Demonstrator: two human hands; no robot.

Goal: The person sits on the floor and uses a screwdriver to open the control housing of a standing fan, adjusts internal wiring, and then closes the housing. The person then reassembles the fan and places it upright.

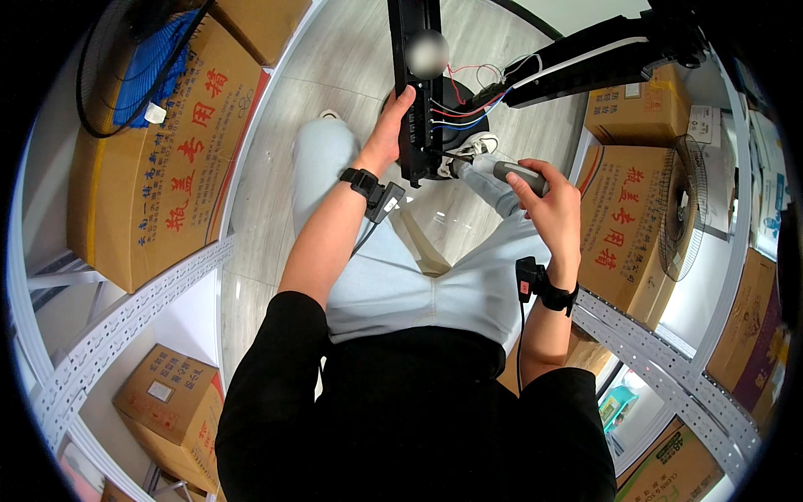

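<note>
My left hand [387, 132] is wrapped around the edge of a long black housing [415, 152], which stands nearly upright in front of me. Thin red, white and blue wires [470, 113] run from its right side toward a black arm-like beam [577, 67]. In my right hand [549, 209] is a screwdriver [520, 177] with a grey handle. Its shaft points left to the lower right edge of the housing; whether the tip sits in a screw is too small to tell. A blurred round patch covers part of the housing's upper face.
Cardboard boxes [159, 180] fill the left metal shelf [125, 293], with a black fan guard [92, 100] above. On the right, another fan [687, 209] stands before more boxes [623, 222]. Behind the housing is a black round base [464, 125]. Cables hang from both wrist devices.
</note>
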